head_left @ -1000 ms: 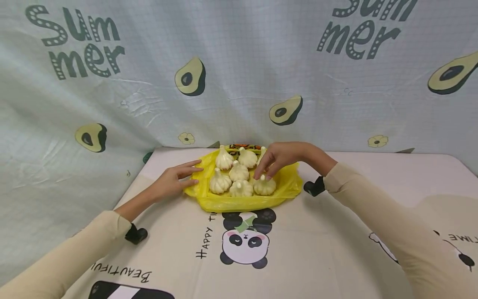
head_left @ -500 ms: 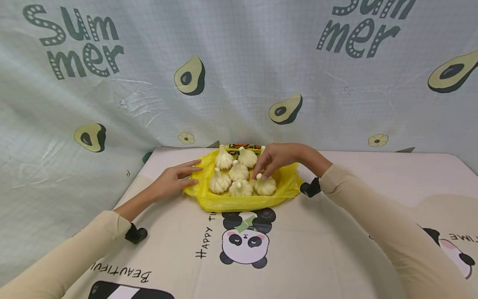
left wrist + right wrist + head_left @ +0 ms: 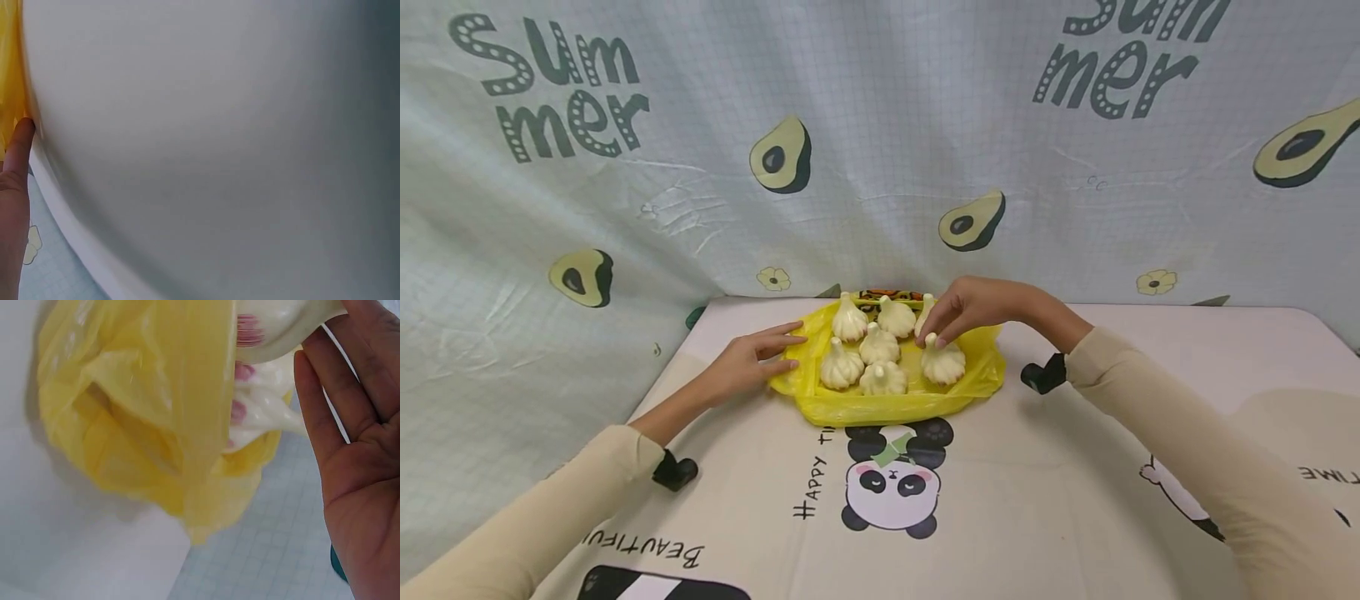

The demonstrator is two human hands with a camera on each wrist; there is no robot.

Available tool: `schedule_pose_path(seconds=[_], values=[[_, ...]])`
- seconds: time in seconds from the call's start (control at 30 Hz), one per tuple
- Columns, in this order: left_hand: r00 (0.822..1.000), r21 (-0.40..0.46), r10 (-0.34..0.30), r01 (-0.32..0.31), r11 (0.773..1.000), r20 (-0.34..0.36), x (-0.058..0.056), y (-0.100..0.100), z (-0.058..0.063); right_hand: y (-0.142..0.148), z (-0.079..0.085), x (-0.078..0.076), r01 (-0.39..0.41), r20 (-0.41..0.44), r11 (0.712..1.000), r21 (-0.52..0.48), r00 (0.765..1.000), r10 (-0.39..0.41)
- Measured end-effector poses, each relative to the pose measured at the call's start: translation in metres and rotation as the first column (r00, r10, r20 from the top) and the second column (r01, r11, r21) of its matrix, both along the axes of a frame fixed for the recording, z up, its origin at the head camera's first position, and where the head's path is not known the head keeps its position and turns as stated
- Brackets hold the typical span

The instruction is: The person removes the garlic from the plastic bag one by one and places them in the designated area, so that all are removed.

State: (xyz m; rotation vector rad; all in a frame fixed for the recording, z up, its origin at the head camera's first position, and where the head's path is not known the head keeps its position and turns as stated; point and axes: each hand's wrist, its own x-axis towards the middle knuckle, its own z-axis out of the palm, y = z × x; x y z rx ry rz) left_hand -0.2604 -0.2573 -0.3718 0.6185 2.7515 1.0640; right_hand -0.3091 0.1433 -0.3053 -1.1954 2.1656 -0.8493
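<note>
In the head view, the right hand [image 3: 973, 304] pinches one garlic bulb [image 3: 943, 362] by its stem, at the right part of a yellow bag [image 3: 880, 410] on the table [image 3: 1037, 500]. Six other bulbs [image 3: 883, 378] sit in the bag, left of and behind that one. The left hand [image 3: 741, 365] lies with fingers extended, touching the bag's left edge.

The left wrist view shows one finger [image 3: 22, 147] against the yellow plastic.

In the right wrist view, pink marks show on the gripped bulb, with more bulbs just beside it.
</note>
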Motion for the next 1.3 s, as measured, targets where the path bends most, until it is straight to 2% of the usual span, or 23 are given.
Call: schedule_pose_path(seconds=[0.13,0.33,0.5,0.63,0.87,0.93,1.1,1.3], values=[[0.999,-0.029,-0.031,0.030,0.999,-0.027,-0.002,-0.001,0.000,0.014,0.004,0.002,0.035,-0.055,0.999,-0.021,0.998,-0.036],[0.995,-0.093,-0.099,0.096,0.991,-0.030,-0.005,-0.003,-0.003,0.041,0.010,0.005,0.146,-0.090,0.988,-0.059,0.984,-0.151],[0.994,-0.095,-0.102,0.099,0.991,-0.036,-0.007,-0.001,-0.002,0.067,0.020,0.009,0.238,-0.102,0.965,-0.107,0.963,-0.248],[0.994,-0.114,-0.102,0.097,0.989,-0.041,-0.008,0.002,0.000,0.087,0.027,0.015,0.343,-0.140,0.932,-0.118,0.923,-0.357],[0.994,-0.139,-0.097,0.089,0.986,-0.052,-0.011,0.003,0.004,0.120,0.031,0.024,0.489,-0.208,0.860,-0.147,0.834,-0.510],[0.994,-0.140,-0.094,0.085,0.987,-0.061,-0.011,0.003,0.005,0.129,0.030,0.026,0.514,-0.236,0.845,-0.148,0.812,-0.534],[0.995,-0.139,-0.090,0.082,0.987,-0.052,-0.011,0.001,0.006,0.149,0.022,0.031,0.536,-0.298,0.829,-0.158,0.775,-0.558],[0.996,-0.124,-0.087,0.083,0.989,-0.027,-0.008,0.003,0.001,0.167,0.009,0.037,0.584,-0.322,0.791,-0.179,0.725,-0.608]])
